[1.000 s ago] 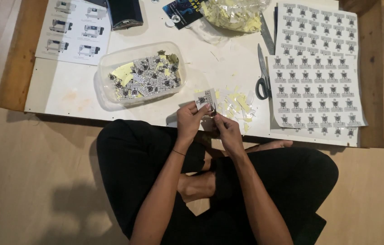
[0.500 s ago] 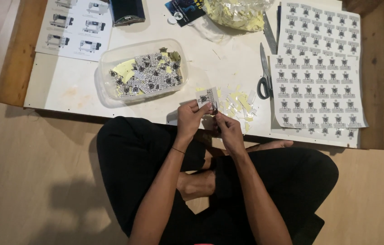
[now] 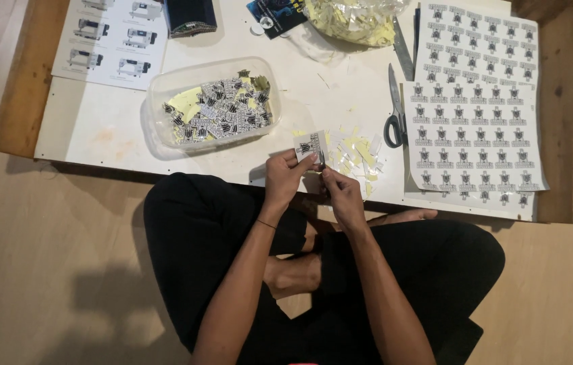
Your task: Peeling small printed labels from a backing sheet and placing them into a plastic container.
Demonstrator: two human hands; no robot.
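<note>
You sit cross-legged on the floor before a low white table (image 3: 117, 128), and the work in hand looks like peeling the backing off a small cut sticker.

To your right lie large sheets (image 3: 476, 122) with rows of the same dark print, not yet cut. Left of the middle stands a clear tub (image 3: 154, 101), full of small printed pieces mixed with yellow backing. At the far edge sits a clear bag (image 3: 354, 20) of yellow scraps. Scissors (image 3: 393, 108) lie shut between the sheets and the middle of the table. Just beside your hands there is a small heap of scraps (image 3: 357, 152).

Your left hand (image 3: 285, 179) has its grip closed on the sticker (image 3: 309, 145), thumb and fingers pinching its lower edge, so it stands above the near edge of the table. Your right hand (image 3: 340, 196) is closed also, its fingertips meeting at the lower right corner of the same sticker. Whether a layer is already lifted there is too small to tell.

In my judgement, the next move needs a fine nail pinch at that corner and a slow, even pull, while the left hand holds firm.
</note>
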